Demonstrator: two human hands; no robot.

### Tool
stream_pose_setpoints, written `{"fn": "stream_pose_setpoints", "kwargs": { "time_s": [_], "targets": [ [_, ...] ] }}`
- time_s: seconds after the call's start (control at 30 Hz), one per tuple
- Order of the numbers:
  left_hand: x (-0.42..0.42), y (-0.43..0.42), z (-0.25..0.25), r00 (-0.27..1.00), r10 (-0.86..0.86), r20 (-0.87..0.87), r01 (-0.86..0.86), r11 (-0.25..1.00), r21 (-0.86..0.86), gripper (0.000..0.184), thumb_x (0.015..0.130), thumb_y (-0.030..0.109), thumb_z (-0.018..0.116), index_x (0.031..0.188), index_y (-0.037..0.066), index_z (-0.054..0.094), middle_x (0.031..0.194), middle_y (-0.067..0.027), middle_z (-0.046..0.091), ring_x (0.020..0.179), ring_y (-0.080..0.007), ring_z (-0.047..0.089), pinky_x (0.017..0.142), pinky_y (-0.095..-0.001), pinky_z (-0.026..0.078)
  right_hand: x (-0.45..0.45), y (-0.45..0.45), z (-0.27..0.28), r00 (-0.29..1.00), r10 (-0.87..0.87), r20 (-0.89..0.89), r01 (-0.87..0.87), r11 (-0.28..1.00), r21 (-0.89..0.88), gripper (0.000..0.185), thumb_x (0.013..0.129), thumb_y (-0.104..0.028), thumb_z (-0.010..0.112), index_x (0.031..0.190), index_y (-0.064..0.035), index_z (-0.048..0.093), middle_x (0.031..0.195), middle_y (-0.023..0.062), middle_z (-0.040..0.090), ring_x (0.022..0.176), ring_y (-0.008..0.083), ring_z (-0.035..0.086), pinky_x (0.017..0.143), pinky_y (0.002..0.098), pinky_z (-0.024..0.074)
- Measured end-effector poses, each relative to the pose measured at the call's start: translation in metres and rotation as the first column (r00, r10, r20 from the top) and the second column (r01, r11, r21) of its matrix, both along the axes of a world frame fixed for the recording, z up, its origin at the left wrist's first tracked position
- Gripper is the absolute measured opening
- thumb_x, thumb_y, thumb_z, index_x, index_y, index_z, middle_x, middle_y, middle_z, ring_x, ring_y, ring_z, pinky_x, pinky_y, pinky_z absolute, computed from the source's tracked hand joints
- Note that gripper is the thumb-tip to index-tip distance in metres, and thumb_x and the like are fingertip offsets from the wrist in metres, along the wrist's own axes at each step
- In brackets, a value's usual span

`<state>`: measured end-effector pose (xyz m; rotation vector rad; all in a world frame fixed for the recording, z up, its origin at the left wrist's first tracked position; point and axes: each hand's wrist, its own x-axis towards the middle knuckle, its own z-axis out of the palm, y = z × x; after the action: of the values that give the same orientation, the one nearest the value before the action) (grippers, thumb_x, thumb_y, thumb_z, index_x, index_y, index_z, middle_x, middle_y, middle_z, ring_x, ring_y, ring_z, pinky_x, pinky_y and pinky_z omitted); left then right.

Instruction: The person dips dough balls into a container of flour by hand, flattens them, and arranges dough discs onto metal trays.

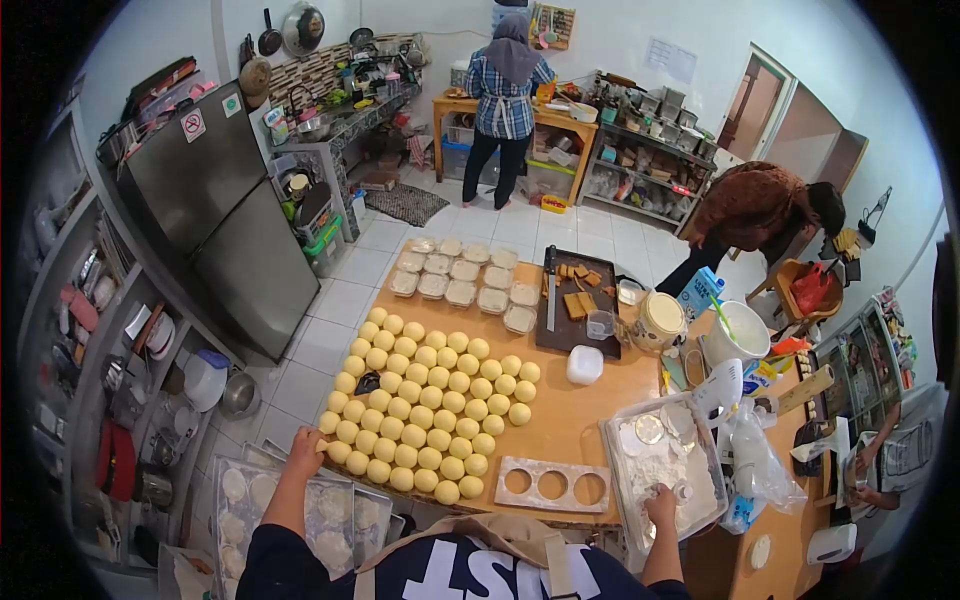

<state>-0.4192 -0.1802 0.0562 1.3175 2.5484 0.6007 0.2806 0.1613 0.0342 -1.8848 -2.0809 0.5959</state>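
Many round yellow dough balls (421, 397) lie in rows on the wooden table (560, 400). At their lower left corner my left hand (307, 450) has its fingers closed at the nearest ball; whether it grips that ball is too small to tell. On the right, my right hand (660, 506) reaches into a tray of white flour (655, 460), its fingers closed beside a small round object. Pale discs (650, 429) rest at the tray's far end. A wooden board with three round holes (552, 485) lies between the balls and the tray.
Lidded containers (464, 270) and a dark tray with brown blocks and a knife (577, 305) stand farther back. A white bucket (737, 333) and a plastic bag (755, 455) are right. Dough trays (285, 510) sit lower left. Other people are behind the table and at right.
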Motion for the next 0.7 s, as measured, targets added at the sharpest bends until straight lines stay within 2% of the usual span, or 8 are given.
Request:
{"fn": "stream_pose_setpoints", "kwargs": {
  "time_s": [0.07, 0.13, 0.27, 0.37, 0.47, 0.57, 0.67, 0.7],
  "targets": [
    [0.001, -0.002, -0.002, 1.0, 0.023, -0.021, -0.022, 0.999, 0.03, 0.044, 0.062, -0.005, 0.065, 0.103, 0.009, 0.056, 0.11, -0.0158, 0.048, 0.105, -0.0372, 0.048, 0.093, -0.0412, 0.042, -0.002, 0.001, -0.005, 0.997, 0.047, 0.053, -0.053, 0.991, 0.123, 0.033, 0.058, -0.006, 0.063, 0.09, -0.0007, 0.062, 0.087, 0.02, 0.062, 0.085, 0.0351, 0.06, 0.077, 0.0413, 0.0474],
    [0.0, -0.003, -0.005, 0.999, 0.05, -0.018, -0.049, 0.997, 0.057, 0.044, 0.062, -0.005, 0.065, 0.103, 0.008, 0.056, 0.109, -0.0158, 0.047, 0.105, -0.0371, 0.048, 0.092, -0.0414, 0.042, -0.016, -0.007, 0.009, 0.983, 0.145, 0.113, -0.161, 0.974, 0.156, 0.033, 0.059, -0.005, 0.062, 0.092, -0.0018, 0.062, 0.09, 0.0206, 0.062, 0.088, 0.0368, 0.059, 0.08, 0.0428, 0.0466],
    [0.002, -0.005, 0.003, 0.997, 0.075, -0.022, -0.073, 0.996, 0.06, 0.042, 0.063, -0.005, 0.065, 0.102, 0.007, 0.056, 0.107, -0.016, 0.047, 0.104, -0.037, 0.048, 0.092, -0.0413, 0.042, -0.025, -0.008, 0.007, 0.969, 0.196, 0.148, -0.215, 0.969, 0.122, 0.032, 0.061, -0.004, 0.06, 0.092, -0.0024, 0.063, 0.09, 0.0206, 0.063, 0.091, 0.0383, 0.058, 0.084, 0.0436, 0.0466],
    [0.002, -0.007, 0.011, 0.996, 0.061, -0.069, -0.056, 0.996, 0.072, 0.04, 0.063, -0.006, 0.064, 0.101, 0.007, 0.056, 0.106, -0.0163, 0.047, 0.103, -0.0369, 0.049, 0.09, -0.0411, 0.042, -0.011, 0.005, -0.009, 0.946, 0.302, 0.115, -0.283, 0.946, -0.157, 0.034, 0.065, -0.007, 0.061, 0.098, -0.0035, 0.063, 0.095, 0.02, 0.062, 0.093, 0.0371, 0.058, 0.085, 0.0418, 0.0461],
    [0.001, -0.011, 0.019, 0.997, 0.05, -0.062, -0.046, 0.997, 0.063, 0.038, 0.064, -0.006, 0.064, 0.099, 0.007, 0.056, 0.105, -0.0166, 0.048, 0.102, -0.0366, 0.049, 0.088, -0.0412, 0.043, -0.004, 0.011, -0.011, 0.932, 0.355, 0.07, -0.32, 0.899, -0.298, 0.037, 0.065, -0.005, 0.06, 0.102, -0.003, 0.064, 0.091, 0.0195, 0.064, 0.088, 0.0358, 0.061, 0.081, 0.0403, 0.048],
    [0.003, -0.014, 0.029, 0.991, 0.057, -0.12, -0.048, 0.996, 0.079, 0.037, 0.064, -0.008, 0.061, 0.097, 0.006, 0.056, 0.103, -0.0165, 0.048, 0.099, -0.0362, 0.049, 0.086, -0.0414, 0.042, -0.012, 0.008, 0.015, 0.964, 0.264, -0.035, -0.257, 0.885, -0.387, 0.027, 0.065, -0.003, 0.055, 0.09, 0.001, 0.065, 0.08, 0.0172, 0.066, 0.079, 0.0288, 0.064, 0.07, 0.0378, 0.0499],
    [0.005, -0.015, 0.045, 0.993, 0.089, -0.082, -0.082, 0.993, 0.09, 0.038, 0.062, -0.01, 0.058, 0.097, 0.005, 0.055, 0.101, -0.0162, 0.047, 0.098, -0.0362, 0.049, 0.086, -0.0417, 0.042, -0.025, 0.002, 0.055, 0.965, -0.019, -0.261, -0.137, 0.812, -0.567, 0.013, 0.069, -0.004, 0.056, 0.079, -0.0012, 0.063, 0.072, 0.0106, 0.064, 0.068, 0.0207, 0.063, 0.064, 0.0363, 0.0493],
    [0.005, -0.013, 0.052, 0.988, 0.086, -0.13, -0.073, 0.992, 0.101, 0.038, 0.062, -0.01, 0.057, 0.097, 0.005, 0.055, 0.101, -0.0163, 0.047, 0.098, -0.0362, 0.049, 0.086, -0.0418, 0.041, -0.009, 0.003, 0.041, 0.881, -0.173, -0.441, -0.153, 0.777, -0.611, 0.009, 0.071, -0.005, 0.056, 0.078, -0.003, 0.061, 0.071, 0.0084, 0.063, 0.064, 0.0197, 0.061, 0.061, 0.035, 0.0488]
  ]
}}
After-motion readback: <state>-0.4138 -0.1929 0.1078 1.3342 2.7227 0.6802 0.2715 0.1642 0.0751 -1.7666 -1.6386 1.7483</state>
